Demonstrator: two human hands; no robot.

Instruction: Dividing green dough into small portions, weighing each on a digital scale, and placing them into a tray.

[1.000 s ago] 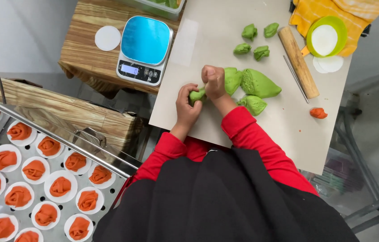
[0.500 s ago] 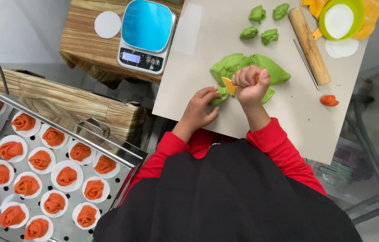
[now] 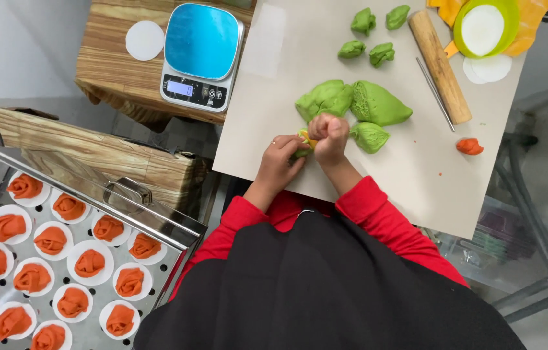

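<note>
My right hand (image 3: 329,135) is closed around a small yellow scraper (image 3: 304,135), pressing at a bit of green dough (image 3: 300,153) that my left hand (image 3: 281,157) pinches on the beige board (image 3: 416,181), just below the large green dough lumps (image 3: 351,107). At my left, a perforated steel tray (image 3: 170,259) holds rows of orange dough rosettes (image 3: 90,262) on white paper rounds.

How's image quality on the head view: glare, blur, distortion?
Head view: soft even light, faint shadows; mild sheen on the scale platform and steel tray rim; both hands, left hand and right hand, and green dough sharp; slight wide-angle bending at edges.
</note>
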